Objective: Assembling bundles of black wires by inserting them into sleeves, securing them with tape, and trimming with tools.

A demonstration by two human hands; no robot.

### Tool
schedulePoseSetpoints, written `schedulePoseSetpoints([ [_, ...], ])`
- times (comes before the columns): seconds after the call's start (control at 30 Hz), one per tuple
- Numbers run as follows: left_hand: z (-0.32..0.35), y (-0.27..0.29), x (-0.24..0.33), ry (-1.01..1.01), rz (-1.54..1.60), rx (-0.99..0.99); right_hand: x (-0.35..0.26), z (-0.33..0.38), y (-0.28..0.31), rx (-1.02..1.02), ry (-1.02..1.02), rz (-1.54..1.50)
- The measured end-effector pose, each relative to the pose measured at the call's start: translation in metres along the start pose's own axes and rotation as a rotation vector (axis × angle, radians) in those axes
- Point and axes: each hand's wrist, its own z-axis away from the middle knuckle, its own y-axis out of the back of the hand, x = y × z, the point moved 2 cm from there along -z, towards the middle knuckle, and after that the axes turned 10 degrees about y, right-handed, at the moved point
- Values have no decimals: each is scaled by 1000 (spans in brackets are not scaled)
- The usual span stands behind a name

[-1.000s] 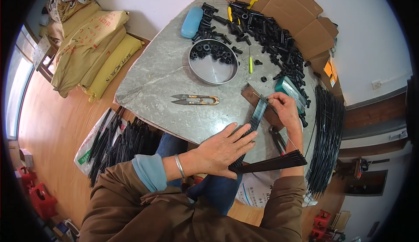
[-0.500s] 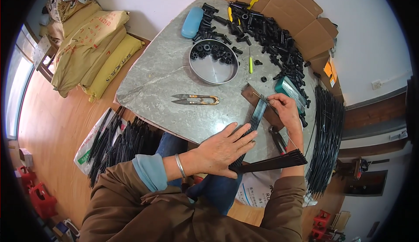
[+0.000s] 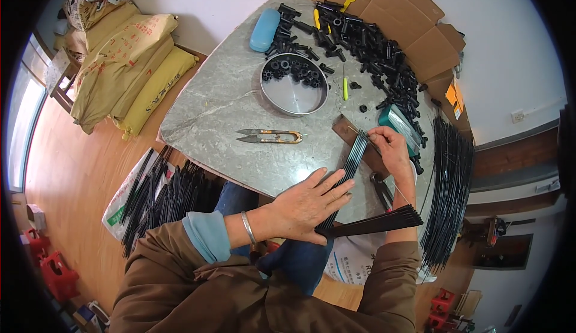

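Observation:
My left hand (image 3: 309,210) lies flat, fingers spread, across a row of thin black strips (image 3: 355,154) at the table's near edge. Beyond its fingers the strips run side by side up to a brown metal plate (image 3: 343,130). At their upper ends my right hand (image 3: 390,147) is closed in a pinch; what sits between thumb and finger is too small to make out. A second fan of black strips (image 3: 378,224) sticks out to the right from under my left hand, crossing in front of my right forearm. Dark-handled pliers (image 3: 381,192) lie beside my right wrist.
Snips (image 3: 270,136) and a round metal pan (image 3: 294,102) with black rings lie on the grey table (image 3: 204,123). Many black fittings (image 3: 372,51) pile along a cardboard sheet (image 3: 414,9). A blue case (image 3: 264,30), a green screwdriver (image 3: 345,89) and long black rods (image 3: 447,195) stand around.
My right hand has shifted very slightly at the strips' upper ends. My left hand keeps its place on the strips.

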Motion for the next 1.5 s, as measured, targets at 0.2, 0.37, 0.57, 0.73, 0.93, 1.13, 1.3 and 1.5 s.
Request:
schedulePoseSetpoints([
  [0.2, -1, 0, -1, -1, 2, 4, 6, 1, -11, 90, -1, -126],
  [0.37, -1, 0, 0, 2, 0, 4, -2, -7, -15, 62, 3, -80],
  [0.57, 1, -1, 1, -6, 8, 7, -12, -9, -20, 133, 141, 24],
  [0.73, 3, -3, -1, -5, 3, 40, -50, 21, -12, 135, 492, 360],
  [0.93, 7, -3, 2, -110, 4, 54, -64, 64, -46, -80, 689, 807],
  [1.13, 4, 115, 29, -85, 302, 371, -78, 71, -22, -60, 629, 154],
  [1.3, 7, 214, 45, 77, 510, 856, -200, 133, -40, -585, 210, -674],
  [1.5, 95, 126, -17, 741, 57, -23, -129, 154, -62, -818, -134, -947],
])
